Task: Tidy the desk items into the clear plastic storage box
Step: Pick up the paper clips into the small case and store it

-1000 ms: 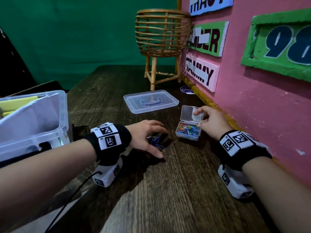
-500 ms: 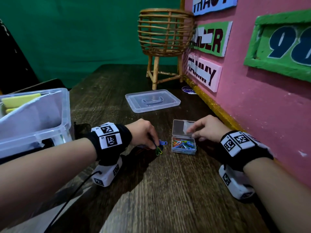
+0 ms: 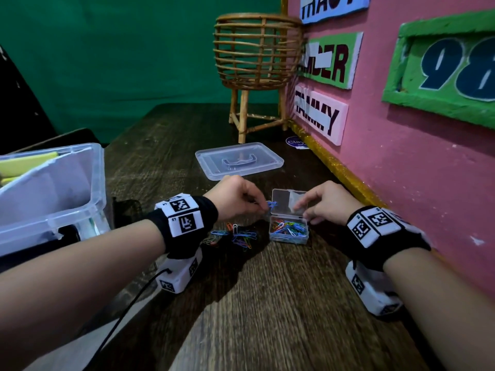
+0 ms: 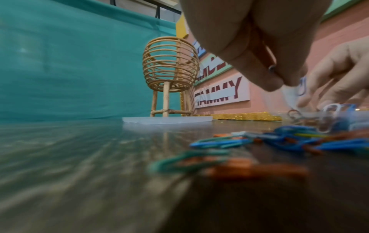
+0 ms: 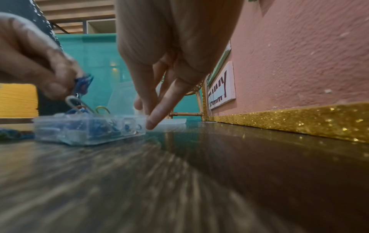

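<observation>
A small clear case [image 3: 288, 231] [image 5: 87, 129] holding several coloured paper clips stands open on the wooden desk, its lid [image 3: 288, 203] raised. My left hand [image 3: 235, 200] [image 4: 265, 66] pinches a few blue paper clips [image 3: 272, 204] [image 5: 83, 83] just above the case's left edge. On the case's right side my right hand [image 3: 325, 203] [image 5: 159, 97] steadies it, fingers straight and touching the lid and rim. Several loose paper clips [image 3: 235, 235] [image 4: 259, 141] lie on the desk left of the case. The big clear storage box [image 3: 48, 199] stands at the far left.
The storage box's flat clear lid [image 3: 239, 161] [image 4: 167, 121] lies behind the hands. A rattan basket on legs [image 3: 257, 65] stands at the back by the pink wall [image 3: 417, 167] with a gold glitter strip [image 5: 289, 124]. Yellow items [image 3: 24, 164] lie in the box.
My left hand has lifted off the loose pile with a few clips and moved right to the small case. The case lid stands higher than half a second ago.
</observation>
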`<action>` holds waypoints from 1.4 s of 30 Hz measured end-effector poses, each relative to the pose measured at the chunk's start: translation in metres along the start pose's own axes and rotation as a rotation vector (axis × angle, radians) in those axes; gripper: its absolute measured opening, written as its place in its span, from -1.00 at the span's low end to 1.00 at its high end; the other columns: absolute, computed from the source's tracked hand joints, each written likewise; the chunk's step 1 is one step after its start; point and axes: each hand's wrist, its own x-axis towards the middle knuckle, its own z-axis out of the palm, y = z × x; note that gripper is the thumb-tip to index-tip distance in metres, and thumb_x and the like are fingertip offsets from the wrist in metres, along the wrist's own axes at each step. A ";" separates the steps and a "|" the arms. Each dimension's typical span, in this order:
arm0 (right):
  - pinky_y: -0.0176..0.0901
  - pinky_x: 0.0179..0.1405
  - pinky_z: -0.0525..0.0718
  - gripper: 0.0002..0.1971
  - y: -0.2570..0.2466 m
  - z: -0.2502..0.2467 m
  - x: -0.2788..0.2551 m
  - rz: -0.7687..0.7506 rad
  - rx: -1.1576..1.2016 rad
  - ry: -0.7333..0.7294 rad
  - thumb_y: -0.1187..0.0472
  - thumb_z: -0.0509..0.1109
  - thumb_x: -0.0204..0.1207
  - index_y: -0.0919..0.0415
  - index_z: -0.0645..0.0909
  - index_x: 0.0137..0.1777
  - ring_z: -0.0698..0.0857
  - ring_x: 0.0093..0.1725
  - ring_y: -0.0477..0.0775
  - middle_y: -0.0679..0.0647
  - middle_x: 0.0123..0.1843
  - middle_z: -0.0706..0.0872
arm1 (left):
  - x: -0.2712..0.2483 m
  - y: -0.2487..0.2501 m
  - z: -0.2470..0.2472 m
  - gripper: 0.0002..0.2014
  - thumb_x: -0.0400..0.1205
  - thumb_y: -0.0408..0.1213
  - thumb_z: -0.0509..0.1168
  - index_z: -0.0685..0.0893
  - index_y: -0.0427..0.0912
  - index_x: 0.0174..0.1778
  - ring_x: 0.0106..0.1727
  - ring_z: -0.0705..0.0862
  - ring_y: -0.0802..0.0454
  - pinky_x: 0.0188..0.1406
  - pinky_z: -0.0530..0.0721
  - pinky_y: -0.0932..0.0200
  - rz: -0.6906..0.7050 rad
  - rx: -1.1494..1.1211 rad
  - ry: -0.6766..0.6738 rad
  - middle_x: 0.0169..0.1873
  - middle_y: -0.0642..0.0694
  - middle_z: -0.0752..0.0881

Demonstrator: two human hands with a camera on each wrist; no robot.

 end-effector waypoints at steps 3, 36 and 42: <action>-0.23 -0.19 0.79 -0.66 -0.001 0.000 -0.001 -0.007 0.005 -0.014 0.59 0.45 0.31 0.07 0.76 -0.25 0.76 -0.08 0.07 0.07 -0.04 0.73 | 0.007 0.010 0.008 -0.85 0.42 -0.42 0.49 0.83 -0.16 -0.12 -0.07 0.74 0.12 0.10 0.69 0.24 0.059 -0.029 -0.033 -0.10 -0.10 0.84; -0.30 -0.37 0.59 -0.76 -0.005 -0.002 -0.010 -0.053 -0.158 -0.217 0.26 0.65 0.21 -0.08 0.69 -0.29 0.60 -0.24 -0.16 -0.14 -0.24 0.69 | -0.038 -0.025 -0.012 -0.73 0.53 -0.20 0.42 0.72 -0.06 0.15 0.24 0.64 0.05 0.30 0.52 0.28 0.156 0.323 -0.447 0.22 -0.03 0.66; -0.25 -0.31 0.46 -0.85 -0.004 0.000 -0.010 -0.125 -0.151 -0.106 0.05 0.61 0.26 -0.02 0.71 -0.24 0.52 -0.33 -0.13 -0.12 -0.35 0.62 | -0.044 -0.027 -0.018 -0.36 0.32 0.11 0.46 0.52 0.07 0.33 0.17 0.53 0.12 0.11 0.48 0.34 -0.119 0.332 -0.412 0.21 0.07 0.49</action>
